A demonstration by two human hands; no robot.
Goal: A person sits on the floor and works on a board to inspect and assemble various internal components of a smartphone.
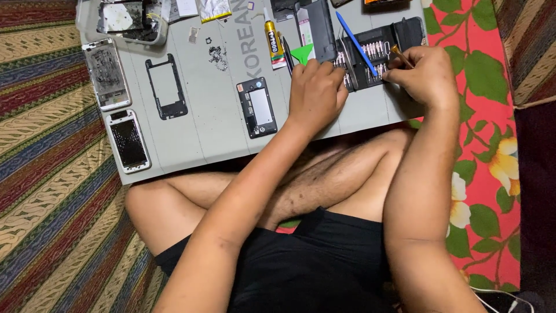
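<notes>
Presently: black bit case (370, 55), open, silver bits; left hand (315, 93) curled at its 8 o'clock, right hand (425, 75) pinching brass-tipped screwdriver (401, 55) at its 3 o'clock.

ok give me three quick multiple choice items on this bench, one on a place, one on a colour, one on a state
1. Where is the bit case?
A. far left of the mat
B. right end of the mat, under both hands
C. on the floor

2. What colour is the pry tool lying across the case?
A. blue
B. red
C. white

3. What is the right hand doing?
A. lying flat and empty
B. pinching a thin brass-coloured tool
C. holding a phone

Answers:
1 B, the case lies open by the mat's right edge, with the left hand on its near side.
2 A, a blue strip crosses the case.
3 B, the tool sticks out above the fingers.
</notes>
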